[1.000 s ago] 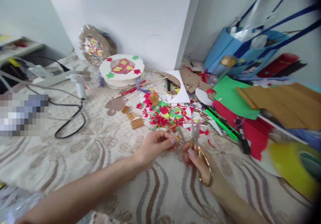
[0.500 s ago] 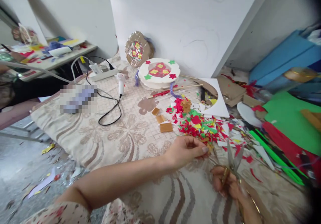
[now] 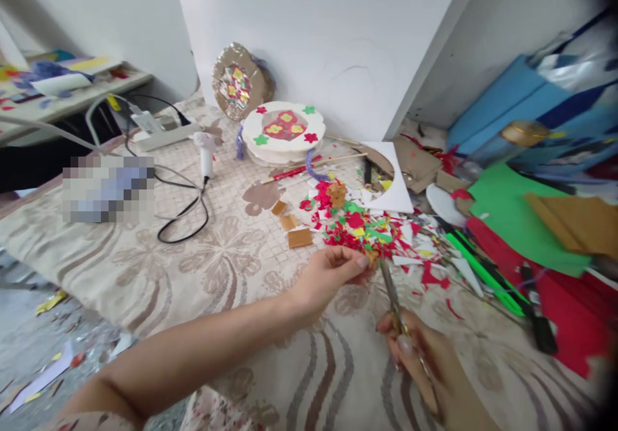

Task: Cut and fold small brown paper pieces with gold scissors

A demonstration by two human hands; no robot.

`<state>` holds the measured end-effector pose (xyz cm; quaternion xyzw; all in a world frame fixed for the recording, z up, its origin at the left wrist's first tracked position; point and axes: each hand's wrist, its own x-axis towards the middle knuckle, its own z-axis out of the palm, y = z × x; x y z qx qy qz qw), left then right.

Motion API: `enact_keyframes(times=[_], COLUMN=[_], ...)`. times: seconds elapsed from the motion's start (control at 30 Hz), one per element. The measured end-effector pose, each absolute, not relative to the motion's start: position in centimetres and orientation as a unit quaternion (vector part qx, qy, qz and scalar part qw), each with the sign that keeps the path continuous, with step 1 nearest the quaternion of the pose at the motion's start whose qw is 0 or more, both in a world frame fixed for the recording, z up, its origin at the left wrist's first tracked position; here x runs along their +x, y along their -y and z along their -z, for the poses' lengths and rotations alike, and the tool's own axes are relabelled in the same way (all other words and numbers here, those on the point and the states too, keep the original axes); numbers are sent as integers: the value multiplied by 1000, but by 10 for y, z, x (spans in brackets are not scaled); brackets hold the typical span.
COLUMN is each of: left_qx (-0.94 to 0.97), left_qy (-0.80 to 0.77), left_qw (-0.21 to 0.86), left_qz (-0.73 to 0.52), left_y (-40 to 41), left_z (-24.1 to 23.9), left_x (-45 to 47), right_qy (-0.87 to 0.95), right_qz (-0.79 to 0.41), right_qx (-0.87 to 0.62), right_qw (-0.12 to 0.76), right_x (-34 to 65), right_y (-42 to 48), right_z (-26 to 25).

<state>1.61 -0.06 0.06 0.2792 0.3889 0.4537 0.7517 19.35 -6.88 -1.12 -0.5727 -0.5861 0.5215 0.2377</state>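
My left hand (image 3: 333,276) pinches a small orange-brown paper piece (image 3: 371,258) between thumb and fingertips. My right hand (image 3: 410,347) is closed round a pair of scissors (image 3: 392,292) with gold-coloured handles. Their blades point up beside the piece and look close together, seen nearly edge-on. Whether they touch the piece I cannot tell. Just beyond my left hand lies a heap of red, green, yellow and white scraps (image 3: 381,231), with a brown flower cut-out (image 3: 337,194) on top. Several brown paper squares (image 3: 300,238) lie to its left.
Behind the scraps sits a white scalloped drum-like lantern (image 3: 283,131) with paper flowers; a brown round one (image 3: 237,83) leans on the white board (image 3: 309,31). A white handheld device (image 3: 206,154) and cables are at left. Green sheet (image 3: 526,218), red sheet (image 3: 570,315) and blue bag (image 3: 506,109) lie right.
The scissors have turned and their blades have come together, nearer the paper piece. My left hand keeps its pinch. The view has swung to the right, so everything sits further left.
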Motion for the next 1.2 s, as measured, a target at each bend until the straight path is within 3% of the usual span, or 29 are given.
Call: enact_keyframes(times=[0.37, 1.2], left_qx=[292, 283], left_qy=[-381, -400], left_qw=[749, 747], left_qz=[-456, -448], left_y=[9, 13], left_z=[-8, -6], left_x=[20, 23], right_qy=[656, 616], right_qz=[-459, -497], right_qx=[-551, -562], right_qw=[234, 238], right_x=[187, 185], right_y=[68, 66], right_z=[-4, -4])
